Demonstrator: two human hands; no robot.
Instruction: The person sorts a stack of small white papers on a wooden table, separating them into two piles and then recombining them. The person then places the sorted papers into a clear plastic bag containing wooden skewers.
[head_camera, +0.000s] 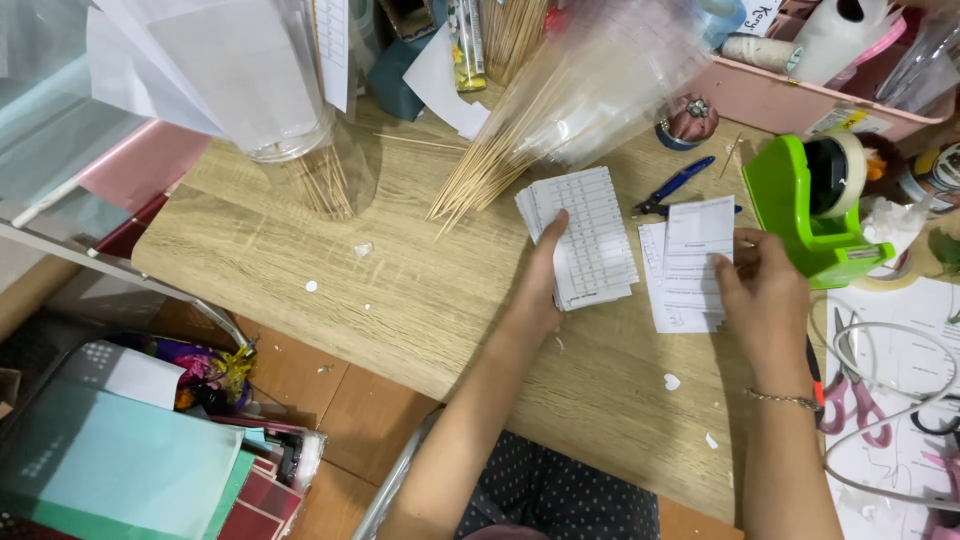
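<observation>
Light wood-grain table (400, 290), brown tiled floor (340, 400), even light.

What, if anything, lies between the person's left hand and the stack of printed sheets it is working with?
Nothing visible does. The left hand already rests on the stack of printed sheets, thumb across its lower edge. The right hand likewise holds its own smaller sheets directly, on the wooden table.

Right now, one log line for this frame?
left hand: holds card stack | right hand: holds paper slips | table: skewers, tape dispenser
</observation>
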